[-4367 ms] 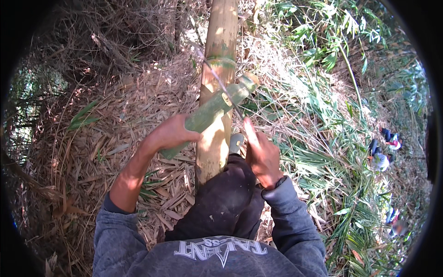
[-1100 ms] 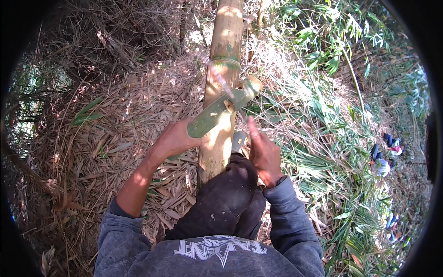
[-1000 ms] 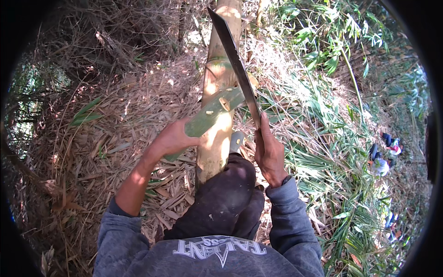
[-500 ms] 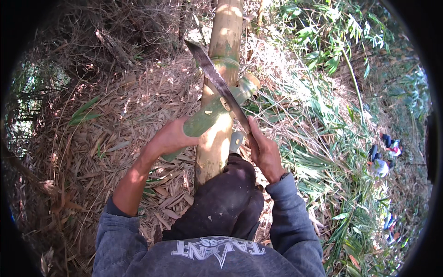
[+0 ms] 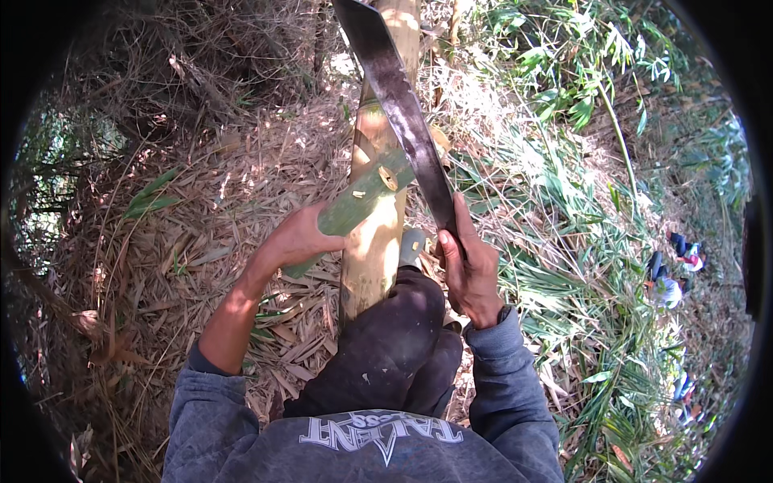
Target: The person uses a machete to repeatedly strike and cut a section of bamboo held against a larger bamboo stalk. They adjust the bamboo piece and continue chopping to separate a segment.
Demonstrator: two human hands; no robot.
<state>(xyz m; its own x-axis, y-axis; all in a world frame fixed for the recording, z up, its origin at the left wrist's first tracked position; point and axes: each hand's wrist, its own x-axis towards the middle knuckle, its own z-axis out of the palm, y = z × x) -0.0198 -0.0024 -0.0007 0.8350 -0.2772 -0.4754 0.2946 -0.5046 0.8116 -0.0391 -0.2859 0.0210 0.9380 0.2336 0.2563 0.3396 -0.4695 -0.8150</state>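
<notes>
A green bamboo piece lies slantwise across a thick, yellowish bamboo pole. My left hand grips its lower left part, with the thumb on top. On its upper face is a pale cut notch, with a small light chip beside it. My right hand is closed round the lower end of a machete, whose handle is hidden in the fingers. The long dark blade points up and away, above the bamboo piece, and covers that piece's far right end.
Dry leaves cover the ground on the left, under a tangle of thin twigs. Green bamboo leaves spread to the right. My dark-trousered knee is against the pole's near end. People are at the far right.
The machete has risen off the bamboo piece, its blade swinging up toward the camera. My right hand has shifted slightly right. My left hand and the bamboo piece stay nearly in place.
</notes>
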